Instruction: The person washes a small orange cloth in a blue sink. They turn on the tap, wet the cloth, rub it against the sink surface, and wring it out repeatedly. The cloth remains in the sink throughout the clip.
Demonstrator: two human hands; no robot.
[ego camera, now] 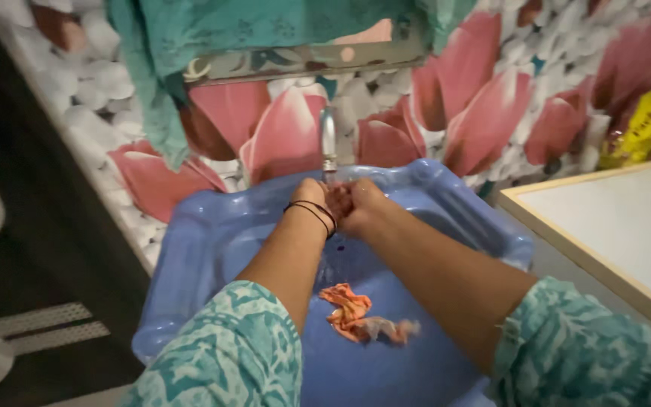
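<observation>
Grip pressed together: left hand [312, 194] and right hand [359, 202] clasped palm to palm beneath one metal tap [328, 143], holding nothing. Below, in one blue basin [212, 234], one crumpled orange cloth [356, 316], wet, lying loose between two forearms. One black band [314, 211] round left wrist. One pale tabletop [619, 218] at right.

Both hands [340, 202] meet under the tap [328, 143], above the cloth [357, 315] in the basin [212, 234].
</observation>
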